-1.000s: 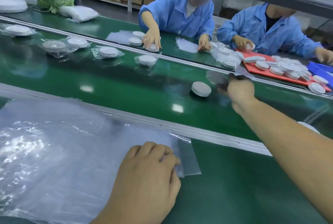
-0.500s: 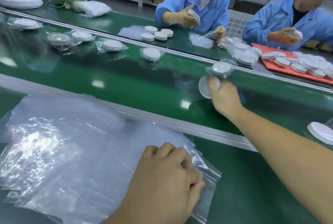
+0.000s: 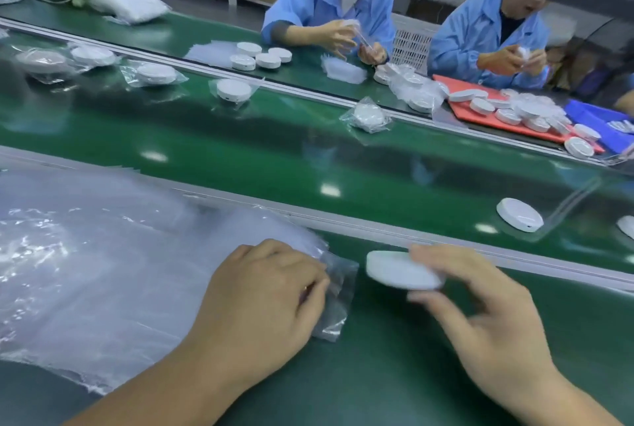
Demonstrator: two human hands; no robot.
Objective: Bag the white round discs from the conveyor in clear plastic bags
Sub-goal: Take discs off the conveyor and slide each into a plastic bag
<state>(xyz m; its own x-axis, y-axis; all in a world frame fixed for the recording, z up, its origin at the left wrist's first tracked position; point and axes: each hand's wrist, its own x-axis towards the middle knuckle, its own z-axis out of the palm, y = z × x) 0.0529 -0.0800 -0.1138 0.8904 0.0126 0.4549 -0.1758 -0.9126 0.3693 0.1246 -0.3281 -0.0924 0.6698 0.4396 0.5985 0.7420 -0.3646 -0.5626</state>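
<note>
- The belt (image 3: 274, 158) runs left to right across the middle. Its centre shows as one unbroken green strip, bounded by a far rail (image 3: 308, 96) and a near rail (image 3: 377, 228).
- The bench (image 3: 429, 367) lies on the near side of the near rail. Plain green mat shows to the right of the plastic and under both hands.
- A wide stack of bags (image 3: 85, 271) covers the left of the bench. Its far edge lies against the near rail, and its right edge ends just left of the held disc.
- Two workers in blue coats (image 3: 319, 3) sit on the far side, each handling something small.
- A red tray (image 3: 480, 113) heaped with discs sits far right, just beyond the far rail.
- The left hand (image 3: 260, 291) lies on the right edge of the stack. Its fingers are curled, pinching the corner of the top bag (image 3: 338, 291), which juts out past the rest.
- The right hand (image 3: 480, 316) grasps a disc (image 3: 398, 269), fingers over its far rim and thumb at its near rim.
- That disc lies nearly flat just above the bench, just near of the near rail and just right of the top bag's corner, not touching it.
- Bagged discs (image 3: 233, 89) lie spaced along the belt's far edge.
- A loose disc (image 3: 519, 219) lies on the belt to the right, near the near rail.
</note>
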